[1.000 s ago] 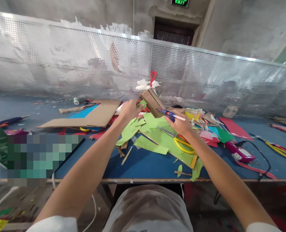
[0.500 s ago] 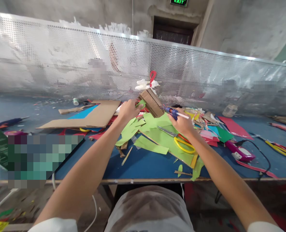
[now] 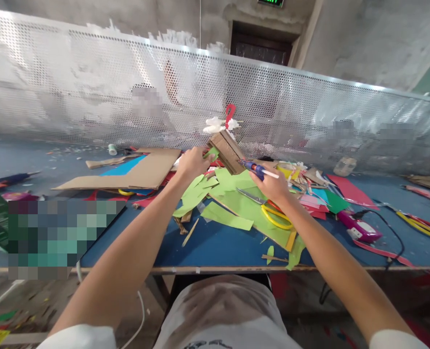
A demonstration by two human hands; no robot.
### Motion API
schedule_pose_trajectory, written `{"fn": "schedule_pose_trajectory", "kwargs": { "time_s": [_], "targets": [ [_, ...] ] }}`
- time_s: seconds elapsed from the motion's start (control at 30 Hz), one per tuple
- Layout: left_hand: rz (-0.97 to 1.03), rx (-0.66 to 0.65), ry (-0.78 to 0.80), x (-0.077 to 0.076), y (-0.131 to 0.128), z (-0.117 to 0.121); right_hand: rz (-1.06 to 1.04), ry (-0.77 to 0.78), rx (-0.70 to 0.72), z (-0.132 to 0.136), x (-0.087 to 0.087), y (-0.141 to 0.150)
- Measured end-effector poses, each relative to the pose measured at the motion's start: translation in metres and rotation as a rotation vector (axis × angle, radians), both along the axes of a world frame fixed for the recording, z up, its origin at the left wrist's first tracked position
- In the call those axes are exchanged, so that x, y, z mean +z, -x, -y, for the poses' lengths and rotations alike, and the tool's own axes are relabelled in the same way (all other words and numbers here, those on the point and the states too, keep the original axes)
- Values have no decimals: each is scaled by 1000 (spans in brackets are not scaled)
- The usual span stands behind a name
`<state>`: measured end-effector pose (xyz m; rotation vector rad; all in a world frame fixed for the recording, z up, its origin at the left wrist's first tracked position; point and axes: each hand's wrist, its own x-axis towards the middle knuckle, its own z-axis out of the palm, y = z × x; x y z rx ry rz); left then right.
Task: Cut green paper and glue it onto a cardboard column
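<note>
My left hand point(image 3: 194, 164) is closed around the left end of a brown cardboard block point(image 3: 227, 151), which is tilted above the heap. A bit of green paper point(image 3: 212, 155) shows by its fingertips. White fluffy pieces point(image 3: 215, 125) and a red paper loop point(image 3: 230, 112) stick up behind the block. In my right hand point(image 3: 274, 185) is a blue glue gun point(image 3: 254, 167), a white glue stick jutting from its back. Its nozzle meets or nearly touches the block's right side. Under my hands lie green paper sheets point(image 3: 233, 194) and yellow-handled scissors point(image 3: 276, 216).
A perforated metal screen point(image 3: 186, 92) runs along the back of the blue table point(image 3: 215, 249). Cardboard point(image 3: 145, 169) lies at left, near a pixelated patch. At right are a purple power strip point(image 3: 362, 227) with a black cable, red paper point(image 3: 355, 194) and more scissors point(image 3: 418, 224).
The glue gun's nozzle has shifted slightly left and up along the cardboard block. My left hand holds the block nearly still. The whole view has moved a little.
</note>
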<state>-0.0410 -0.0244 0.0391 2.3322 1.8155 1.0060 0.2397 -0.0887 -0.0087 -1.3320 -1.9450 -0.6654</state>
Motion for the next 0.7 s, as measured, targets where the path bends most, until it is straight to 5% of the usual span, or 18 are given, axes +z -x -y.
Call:
{"fn": "schedule_pose_trajectory", "kwargs": {
  "time_s": [0.7],
  "targets": [
    [28,58,13,-8,11,-16,-48,55,76,5,7,-8]
  ]
}}
